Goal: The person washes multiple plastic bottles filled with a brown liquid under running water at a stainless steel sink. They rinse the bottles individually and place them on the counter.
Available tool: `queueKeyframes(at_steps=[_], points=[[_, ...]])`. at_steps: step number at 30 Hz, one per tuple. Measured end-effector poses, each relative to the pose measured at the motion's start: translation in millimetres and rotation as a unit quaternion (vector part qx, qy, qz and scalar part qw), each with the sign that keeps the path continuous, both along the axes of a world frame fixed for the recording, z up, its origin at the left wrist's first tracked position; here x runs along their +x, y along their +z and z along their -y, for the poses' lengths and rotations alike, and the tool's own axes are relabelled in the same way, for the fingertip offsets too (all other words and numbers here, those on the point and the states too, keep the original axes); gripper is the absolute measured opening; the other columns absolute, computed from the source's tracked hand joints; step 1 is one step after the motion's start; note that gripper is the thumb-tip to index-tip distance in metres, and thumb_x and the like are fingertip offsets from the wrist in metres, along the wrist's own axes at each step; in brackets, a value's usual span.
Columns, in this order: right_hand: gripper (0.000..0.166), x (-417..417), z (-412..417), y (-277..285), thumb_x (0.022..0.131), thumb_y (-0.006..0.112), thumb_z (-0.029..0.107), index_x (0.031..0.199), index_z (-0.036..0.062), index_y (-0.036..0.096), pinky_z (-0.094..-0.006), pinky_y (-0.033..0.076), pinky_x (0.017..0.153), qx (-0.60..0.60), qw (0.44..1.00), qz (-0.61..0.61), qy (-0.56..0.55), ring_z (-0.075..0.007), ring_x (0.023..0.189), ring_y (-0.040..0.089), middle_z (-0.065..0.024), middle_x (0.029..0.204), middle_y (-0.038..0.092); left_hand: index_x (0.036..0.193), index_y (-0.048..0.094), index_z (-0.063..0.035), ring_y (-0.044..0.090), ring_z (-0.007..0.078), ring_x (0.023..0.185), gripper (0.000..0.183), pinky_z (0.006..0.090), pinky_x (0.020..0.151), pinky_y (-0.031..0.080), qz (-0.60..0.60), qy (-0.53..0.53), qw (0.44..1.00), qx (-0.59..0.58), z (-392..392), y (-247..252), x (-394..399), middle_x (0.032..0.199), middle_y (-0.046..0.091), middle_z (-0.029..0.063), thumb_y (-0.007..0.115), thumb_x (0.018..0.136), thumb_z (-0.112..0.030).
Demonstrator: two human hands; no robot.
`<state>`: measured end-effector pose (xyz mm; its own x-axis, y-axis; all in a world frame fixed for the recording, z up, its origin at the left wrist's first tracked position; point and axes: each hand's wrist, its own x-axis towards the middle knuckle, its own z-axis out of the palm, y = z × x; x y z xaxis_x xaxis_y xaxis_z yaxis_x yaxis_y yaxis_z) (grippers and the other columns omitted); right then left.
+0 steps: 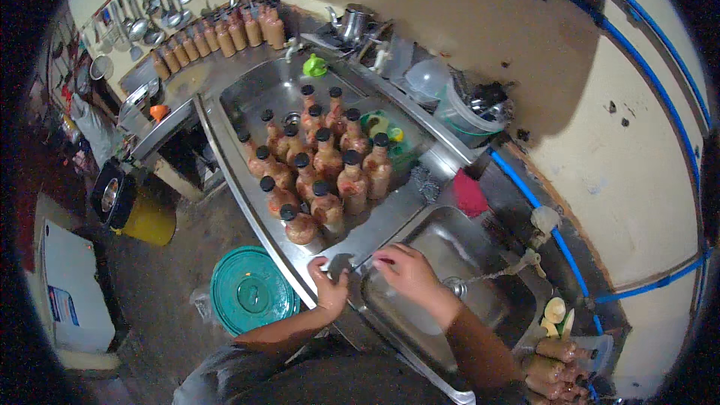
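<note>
My left hand [332, 292] holds a small dark grey piece [339, 264] at the front edge of the steel sink, its kind unclear. My right hand [413, 278], over the near basin [433, 315], has its fingers bent around a small dark red item [386, 260], too blurred to name. A thin dark line runs between the two hands. Just beyond them, several bottles with black caps [326, 157] stand upright in the steel sink, filled with something orange-brown and streaked with red. The closest bottle [301, 228] is a little past my left hand.
A teal lidded bucket [253, 292] stands on the floor at left, before a yellow bin [149, 216]. Steel wool [426, 183] and a red cloth [471, 194] lie between basins. More filled bottles [230, 31] line the back counter; others lie in a container [551, 368] at right.
</note>
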<state>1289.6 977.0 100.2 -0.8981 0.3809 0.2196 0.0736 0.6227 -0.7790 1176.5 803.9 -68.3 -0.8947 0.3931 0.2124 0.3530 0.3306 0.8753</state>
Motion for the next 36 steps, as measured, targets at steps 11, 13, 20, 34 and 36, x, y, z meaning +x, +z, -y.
queueKeyframes(at_steps=[11,13,20,34,36], points=[[0.051,-177,49,38,0.092,0.062,0.038,0.126,0.0008,0.054,-0.0445,0.056,0.076,0.319,0.937,-0.011,0.141,-0.0354,0.092,0.067,-0.016,0.096,0.065,0.133,0.037,0.0028,0.047,0.038,0.118,0.096,0.0448,0.104,0.039,-0.117,0.001,0.993,0.021,11,9,-115,0.126,0.045,0.0196,0.092,0.058,-0.022],[0.049,-173,47,25,0.09,0.065,0.037,0.123,0.002,0.056,-0.044,0.056,0.072,0.349,0.922,-0.034,0.162,-0.0341,0.092,0.067,-0.0147,0.092,0.065,0.13,0.039,0.002,0.049,0.0386,0.113,0.092,0.0453,0.102,0.04,-0.148,0.018,0.989,0.007,7,14,-112,0.123,0.047,0.0187,0.091,0.057,-0.02],[0.037,-86,27,32,0.078,0.077,0.039,0.08,0.0081,0.058,-0.0344,0.051,0.055,0.369,0.897,-0.126,0.207,-0.0255,0.069,0.062,-0.0091,0.077,0.058,0.126,0.052,-0.0033,0.054,0.037,0.111,0.08,0.0479,0.102,0.04,-0.042,-0.206,0.974,0.087,17,39,-81,0.118,0.055,0.0151,0.09,0.06,-0.028],[0.034,171,10,5,0.087,0.066,0.033,0.066,0.0071,0.059,-0.0447,0.045,0.055,0.243,0.921,0.141,-0.269,-0.0295,0.055,0.056,-0.0116,0.067,0.06,0.125,0.057,-0.0129,0.062,0.033,0.111,0.07,0.0455,0.094,0.049,0.002,-0.553,0.824,-0.123,-76,69,69,0.118,0.064,0.011,0.085,0.064,-0.032],[0.034,187,6,7,0.091,0.063,0.033,0.073,0.0047,0.065,-0.0469,0.047,0.059,0.119,0.901,0.223,-0.353,-0.0307,0.056,0.059,-0.0142,0.071,0.065,0.128,0.055,-0.0101,0.062,0.0334,0.111,0.074,0.0447,0.096,0.049,0.019,-0.583,0.806,-0.102,-93,57,92,0.118,0.063,0.0123,0.085,0.063,-0.028]])
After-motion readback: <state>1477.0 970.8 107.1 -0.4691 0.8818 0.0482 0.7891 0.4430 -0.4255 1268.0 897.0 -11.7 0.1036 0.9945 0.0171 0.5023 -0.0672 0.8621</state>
